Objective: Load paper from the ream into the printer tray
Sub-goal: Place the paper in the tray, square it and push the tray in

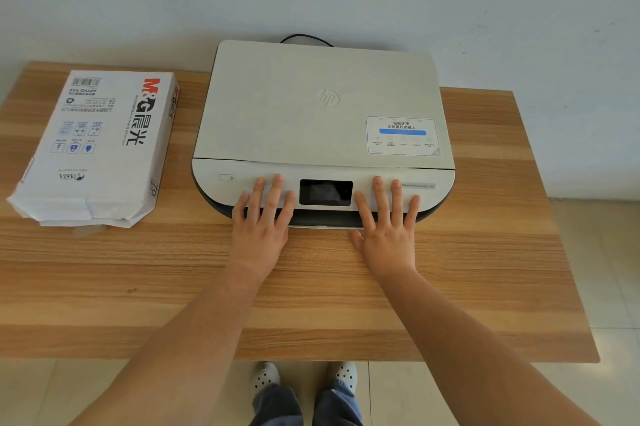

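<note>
A white printer (311, 107) with a closed lid and a dark screen sits at the back middle of the wooden table (173, 270). Its paper tray (325, 225) shows as a thin pale edge low on the front, between my hands. My left hand (261, 225) lies flat, fingers spread, on the front panel left of the screen. My right hand (388, 225) lies the same way right of the screen. Neither hand holds anything. A white wrapped ream of paper (93, 145) lies flat at the table's left, its near end torn open.
A black cable (304, 37) loops behind the printer against the pale wall. The table's front edge runs just above my feet in white shoes (304, 377) on a tiled floor. Bare wood shows between the ream and the printer.
</note>
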The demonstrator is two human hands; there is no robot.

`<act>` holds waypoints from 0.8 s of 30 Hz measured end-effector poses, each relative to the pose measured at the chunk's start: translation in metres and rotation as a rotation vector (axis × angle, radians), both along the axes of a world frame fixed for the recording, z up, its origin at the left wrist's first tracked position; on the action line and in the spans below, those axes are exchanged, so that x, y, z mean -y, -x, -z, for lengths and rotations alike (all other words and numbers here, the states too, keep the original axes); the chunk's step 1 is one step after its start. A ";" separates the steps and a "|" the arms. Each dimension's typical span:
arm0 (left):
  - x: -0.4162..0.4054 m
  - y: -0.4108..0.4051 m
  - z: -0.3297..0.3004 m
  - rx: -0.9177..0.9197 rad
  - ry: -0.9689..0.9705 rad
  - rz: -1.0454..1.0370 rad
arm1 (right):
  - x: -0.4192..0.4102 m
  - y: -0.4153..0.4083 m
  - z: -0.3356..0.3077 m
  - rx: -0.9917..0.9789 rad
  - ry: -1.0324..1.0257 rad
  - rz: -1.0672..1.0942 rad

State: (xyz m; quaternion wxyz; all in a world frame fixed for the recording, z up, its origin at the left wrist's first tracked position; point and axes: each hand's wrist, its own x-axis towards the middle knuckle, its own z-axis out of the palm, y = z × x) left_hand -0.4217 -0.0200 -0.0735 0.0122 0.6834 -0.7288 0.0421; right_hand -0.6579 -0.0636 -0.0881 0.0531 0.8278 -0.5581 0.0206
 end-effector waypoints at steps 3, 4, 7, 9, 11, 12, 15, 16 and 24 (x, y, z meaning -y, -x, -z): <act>0.000 -0.001 0.002 -0.008 0.012 0.005 | 0.000 0.000 0.002 0.012 0.019 -0.008; 0.000 -0.001 0.002 -0.008 0.013 0.007 | 0.000 0.000 0.003 0.016 0.025 -0.010; 0.000 0.000 0.002 -0.001 0.000 0.002 | 0.001 0.000 0.005 0.018 0.028 -0.003; 0.000 0.000 0.002 0.020 -0.024 -0.008 | 0.002 -0.001 0.006 0.021 0.028 0.004; 0.000 0.000 0.003 0.035 -0.045 -0.014 | 0.002 -0.002 0.008 0.032 0.037 0.004; 0.000 0.000 0.003 0.040 -0.050 -0.014 | 0.002 -0.002 0.008 0.035 0.043 0.004; 0.000 -0.001 0.004 0.054 -0.059 -0.017 | 0.003 -0.002 0.010 0.046 0.058 0.001; 0.000 -0.001 0.004 0.057 -0.068 -0.021 | 0.003 -0.002 0.010 0.048 0.061 -0.001; 0.001 -0.001 0.007 0.065 -0.095 -0.026 | 0.003 0.000 0.012 0.024 0.041 0.001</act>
